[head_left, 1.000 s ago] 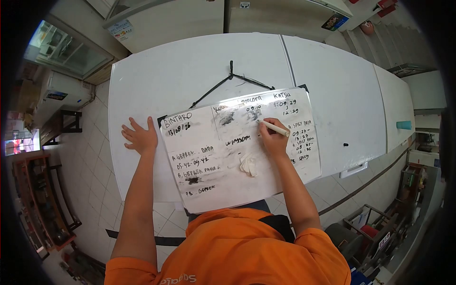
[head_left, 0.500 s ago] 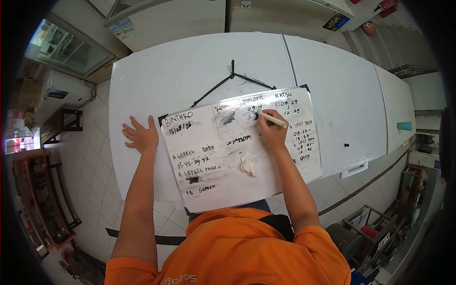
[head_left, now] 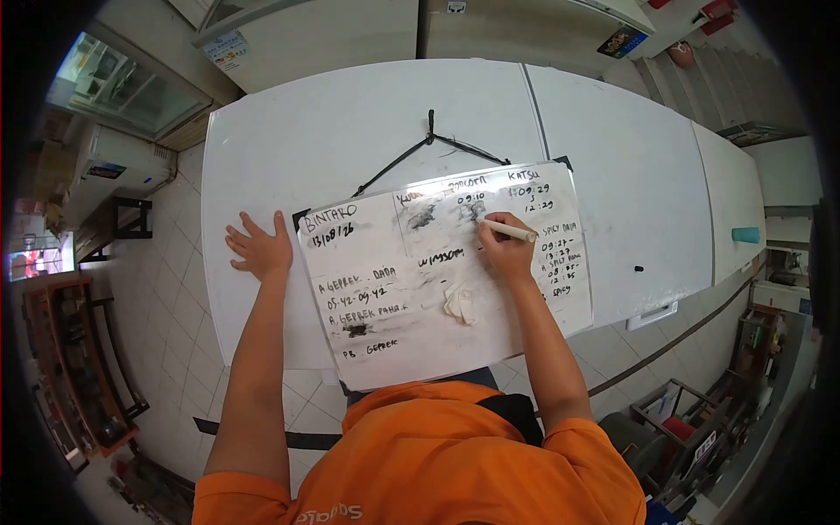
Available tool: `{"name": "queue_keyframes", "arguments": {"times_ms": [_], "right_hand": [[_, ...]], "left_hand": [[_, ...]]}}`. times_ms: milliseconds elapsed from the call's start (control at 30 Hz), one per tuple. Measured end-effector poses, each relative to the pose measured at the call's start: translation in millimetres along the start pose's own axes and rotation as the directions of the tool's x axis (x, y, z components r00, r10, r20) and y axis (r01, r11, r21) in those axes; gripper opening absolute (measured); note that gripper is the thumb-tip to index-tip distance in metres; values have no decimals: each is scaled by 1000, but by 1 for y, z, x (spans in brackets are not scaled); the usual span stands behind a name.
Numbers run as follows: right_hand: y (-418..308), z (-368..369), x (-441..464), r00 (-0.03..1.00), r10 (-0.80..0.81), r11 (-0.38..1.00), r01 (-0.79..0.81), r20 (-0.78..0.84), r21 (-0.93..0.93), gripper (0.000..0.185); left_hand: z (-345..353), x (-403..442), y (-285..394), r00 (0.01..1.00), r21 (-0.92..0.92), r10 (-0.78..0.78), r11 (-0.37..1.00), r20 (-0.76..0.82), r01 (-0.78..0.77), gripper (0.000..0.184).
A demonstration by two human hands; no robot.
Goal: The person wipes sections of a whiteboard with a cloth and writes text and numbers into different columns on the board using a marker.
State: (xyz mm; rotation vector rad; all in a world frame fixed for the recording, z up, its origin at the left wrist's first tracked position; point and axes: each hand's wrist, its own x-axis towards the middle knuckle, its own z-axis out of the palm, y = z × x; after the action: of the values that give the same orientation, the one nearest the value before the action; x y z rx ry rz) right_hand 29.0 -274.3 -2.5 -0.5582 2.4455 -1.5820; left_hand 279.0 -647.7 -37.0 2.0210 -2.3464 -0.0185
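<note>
A whiteboard with black handwriting lies tilted on the white surface, its black cord stretched beyond the far edge. My right hand is closed around a white marker, whose tip points left at the board below the "09:10" line. Dark smudges surround that spot. A crumpled white tissue rests on the board, nearer to me and left of my right wrist. My left hand lies flat with fingers spread on the white surface, just left of the board, holding nothing.
The broad white top extends to the right, where a small black cap and a teal cup lie. Pale cabinets stand beyond the far edge. A wooden shelf rack is on the left, above the tiled floor.
My right hand with the marker has shifted slightly down and right, uncovering more of the smudged mark under "09:10". My left hand stays in place.
</note>
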Motion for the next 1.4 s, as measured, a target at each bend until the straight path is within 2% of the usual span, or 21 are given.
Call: {"name": "queue_keyframes", "arguments": {"times_ms": [67,167,367,467,667,867,1067,1267,1400], "right_hand": [[-10,-2,-6,999,52,992,-51,-12,115,19],[10,-1,-16,1000,-15,999,15,6,-36,18],[16,7,-19,994,-108,994,108,-32,9,19],[11,6,-19,994,-108,993,107,-30,-50,19],[12,8,-20,995,-93,996,93,-42,14,18],[9,8,-18,992,-120,993,120,-45,-20,17],[13,7,-20,996,-91,996,91,-7,-25,15],[28,12,-19,996,20,992,-9,-86,123,16],[26,12,-19,995,-8,996,16,-96,82,17]], "left_hand": [[0,1,-1,1000,3,-1,1000,-2,1,91],[1,0,0,1000,4,1,1000,-1,-1,91],[-2,0,0,1000,4,1,1000,5,-1,91],[2,2,0,1000,11,0,1000,-3,0,91],[3,2,-2,1000,8,-1,1000,4,1,91],[1,1,0,1000,4,-4,1000,13,4,92],[0,1,1,1000,15,-9,1000,16,8,91],[2,2,-1,1000,8,-9,1000,9,9,92],[1,2,0,1000,7,-5,1000,10,5,91]]}}
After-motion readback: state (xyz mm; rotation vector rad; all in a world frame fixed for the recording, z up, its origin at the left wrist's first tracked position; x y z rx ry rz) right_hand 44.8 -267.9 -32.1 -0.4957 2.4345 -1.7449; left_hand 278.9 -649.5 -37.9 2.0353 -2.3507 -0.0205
